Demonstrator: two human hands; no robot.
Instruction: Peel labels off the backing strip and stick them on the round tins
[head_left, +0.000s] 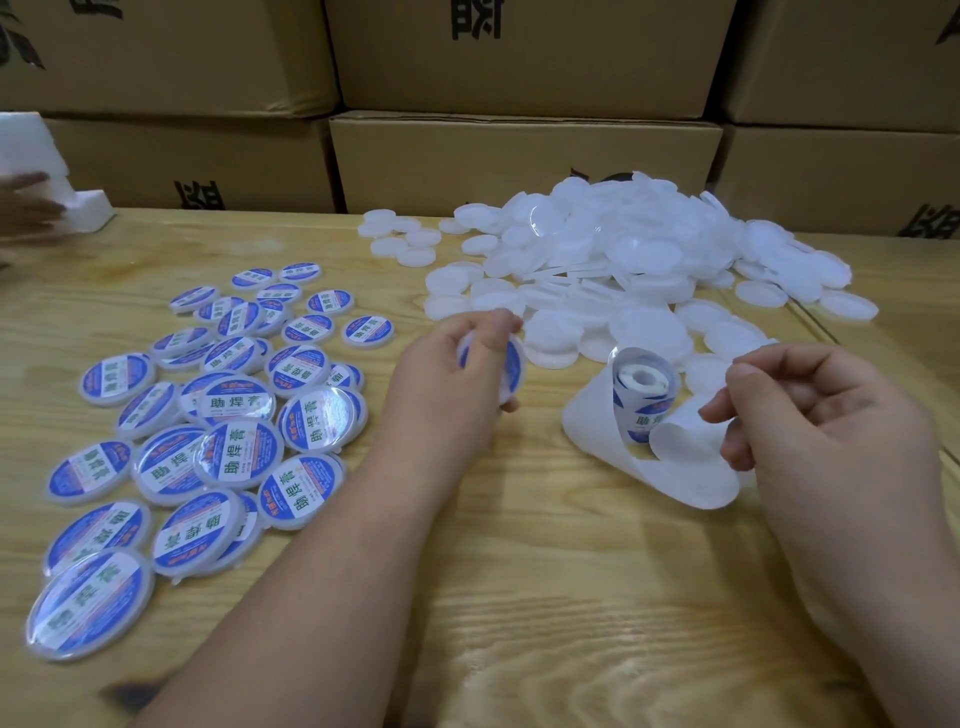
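I have a labelled tin (506, 366) gripped on edge in my left hand (457, 379), thumb and fingers curled round its rim, its blue-and-white face turned toward the right, held just above the table (519, 597). My right hand (810, 415) hangs over the loose white backing strip (613, 447), fingers curled; a fingertip seems to touch the curl of strip, but I cannot tell whether it pinches it or a label. The roll (641, 387) of labels stands between my hands, in front of the heap of blank tins (623, 260). The finished tins (208, 415) lie spread at my left. I judge this tin's label is on, so the step in hand is setting it aside. Next I would drop it among the finished ones, fetch a blank from the heap, and peel the next label from the roll, lifting an edge cleanly so it does not crease or stick to itself.
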